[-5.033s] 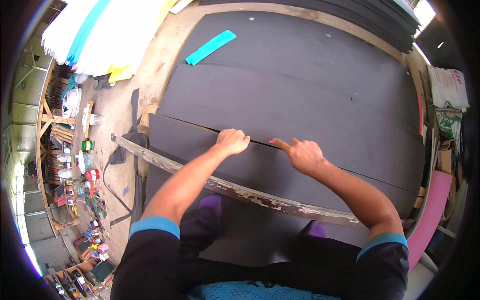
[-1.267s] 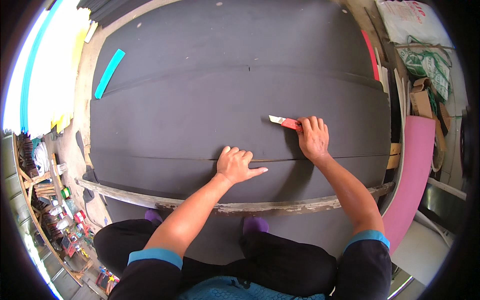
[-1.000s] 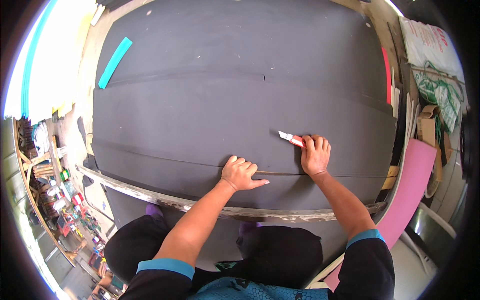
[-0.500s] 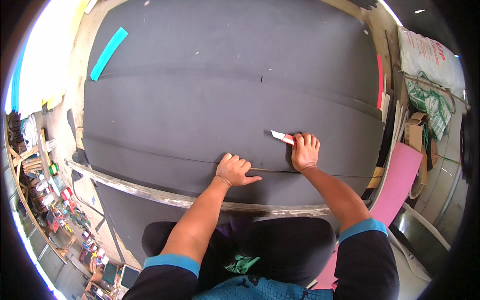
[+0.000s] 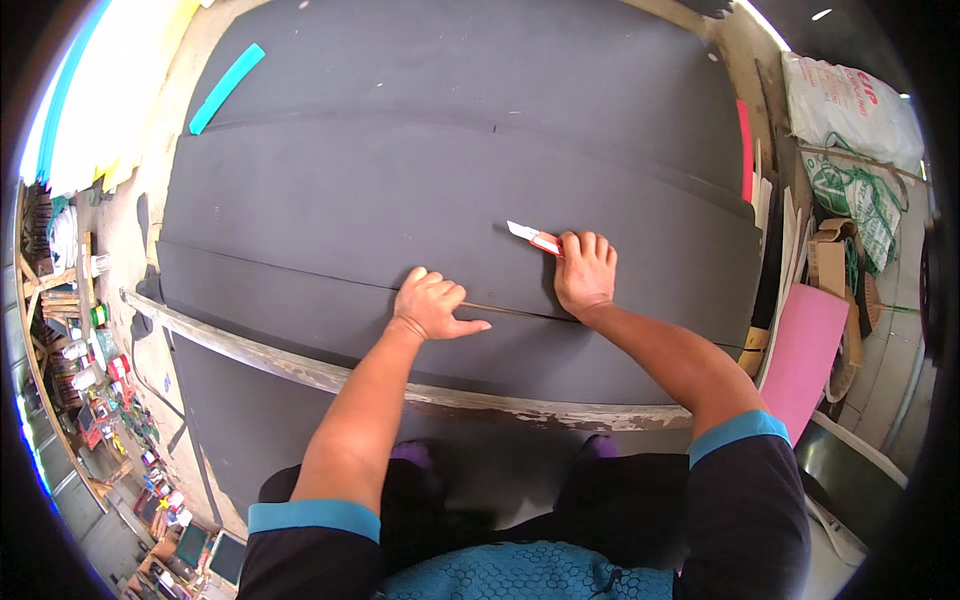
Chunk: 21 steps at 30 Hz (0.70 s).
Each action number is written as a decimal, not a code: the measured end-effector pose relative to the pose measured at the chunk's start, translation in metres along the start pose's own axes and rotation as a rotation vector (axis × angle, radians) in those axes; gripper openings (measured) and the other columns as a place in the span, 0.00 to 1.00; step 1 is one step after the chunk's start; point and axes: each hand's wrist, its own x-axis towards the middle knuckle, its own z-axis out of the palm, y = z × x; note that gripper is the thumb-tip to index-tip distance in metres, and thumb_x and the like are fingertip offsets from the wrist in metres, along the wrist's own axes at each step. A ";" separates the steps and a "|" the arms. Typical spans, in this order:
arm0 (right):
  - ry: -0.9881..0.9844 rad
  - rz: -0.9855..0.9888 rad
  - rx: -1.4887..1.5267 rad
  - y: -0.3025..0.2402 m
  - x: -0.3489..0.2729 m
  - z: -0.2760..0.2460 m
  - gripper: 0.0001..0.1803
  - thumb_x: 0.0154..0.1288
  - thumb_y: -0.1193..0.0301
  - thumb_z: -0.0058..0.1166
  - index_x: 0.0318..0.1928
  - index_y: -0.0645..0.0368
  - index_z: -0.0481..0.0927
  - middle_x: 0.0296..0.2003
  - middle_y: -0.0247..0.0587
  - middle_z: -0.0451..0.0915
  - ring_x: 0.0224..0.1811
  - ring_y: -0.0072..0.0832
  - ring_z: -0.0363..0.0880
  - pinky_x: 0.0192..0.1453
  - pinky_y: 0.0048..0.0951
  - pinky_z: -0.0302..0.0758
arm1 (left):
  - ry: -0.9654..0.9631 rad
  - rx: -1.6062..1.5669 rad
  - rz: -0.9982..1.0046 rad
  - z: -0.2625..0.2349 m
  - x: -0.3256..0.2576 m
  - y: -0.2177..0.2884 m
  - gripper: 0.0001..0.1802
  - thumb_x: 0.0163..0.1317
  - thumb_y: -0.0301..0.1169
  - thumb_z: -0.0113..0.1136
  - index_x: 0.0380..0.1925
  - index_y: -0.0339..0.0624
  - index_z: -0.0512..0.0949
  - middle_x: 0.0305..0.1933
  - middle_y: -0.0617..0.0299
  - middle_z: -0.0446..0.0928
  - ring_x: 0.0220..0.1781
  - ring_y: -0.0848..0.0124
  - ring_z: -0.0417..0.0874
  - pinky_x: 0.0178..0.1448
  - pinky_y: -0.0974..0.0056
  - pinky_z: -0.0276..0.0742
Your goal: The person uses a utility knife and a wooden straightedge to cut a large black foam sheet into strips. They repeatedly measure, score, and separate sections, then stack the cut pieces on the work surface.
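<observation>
Large black sheets [image 5: 330, 190] lie overlapped in front of me, with a long seam running across near the front. At that seam my left hand [image 5: 430, 302] is closed, fingers curled down at the sheet's edge and thumb stretched to the right. A thin tan gap shows along the seam just right of it. My right hand [image 5: 585, 270] rests on the sheet farther right, closed around a red and white utility knife [image 5: 545, 242]. The knife's blade points to the upper left, and its handle is partly hidden by my fingers.
A worn wooden rail [image 5: 300, 372] borders the near edge. A teal strip [image 5: 227, 88] lies at the far left, a red strip [image 5: 745, 150] at the right edge. Beyond stand a pink sheet [image 5: 805, 355], cardboard [image 5: 828, 270] and a white sack [image 5: 850, 110]. Cluttered small items [image 5: 120, 400] fill the left.
The whole view has shifted, so the sheets and both hands appear slightly higher and farther left. My legs have parted, showing purple-covered feet. Both hands keep nearly the same places on the sheet.
</observation>
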 end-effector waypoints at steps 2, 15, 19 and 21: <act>0.092 -0.032 0.030 -0.003 0.000 0.003 0.16 0.69 0.66 0.61 0.56 0.50 0.77 0.52 0.42 0.75 0.60 0.46 0.72 0.65 0.51 0.67 | -0.122 0.077 -0.037 -0.008 -0.002 0.002 0.38 0.47 0.74 0.69 0.16 0.49 0.76 0.19 0.66 0.75 0.28 0.64 0.74 0.43 0.57 0.67; -0.262 -0.272 0.121 0.089 -0.091 -0.130 0.21 0.76 0.65 0.53 0.67 0.41 0.78 0.38 0.41 0.87 0.41 0.48 0.90 0.43 0.50 0.86 | -0.468 0.059 -0.547 0.018 0.064 0.173 0.38 0.53 0.68 0.73 0.40 0.40 0.89 0.40 0.52 0.89 0.50 0.56 0.86 0.64 0.51 0.74; -0.215 -0.374 0.004 0.088 -0.118 -0.139 0.36 0.65 0.72 0.57 0.73 0.30 0.74 0.35 0.40 0.85 0.39 0.43 0.90 0.38 0.44 0.87 | -0.329 0.047 -0.533 0.018 0.049 0.183 0.36 0.54 0.64 0.75 0.46 0.41 0.89 0.46 0.54 0.90 0.57 0.58 0.82 0.68 0.51 0.70; -0.244 -0.409 -0.036 0.085 -0.117 -0.142 0.38 0.65 0.72 0.58 0.74 0.27 0.74 0.35 0.39 0.84 0.38 0.41 0.90 0.37 0.43 0.88 | -0.311 0.064 -0.525 0.015 0.046 0.183 0.36 0.54 0.64 0.74 0.47 0.42 0.89 0.47 0.55 0.90 0.57 0.59 0.82 0.68 0.51 0.70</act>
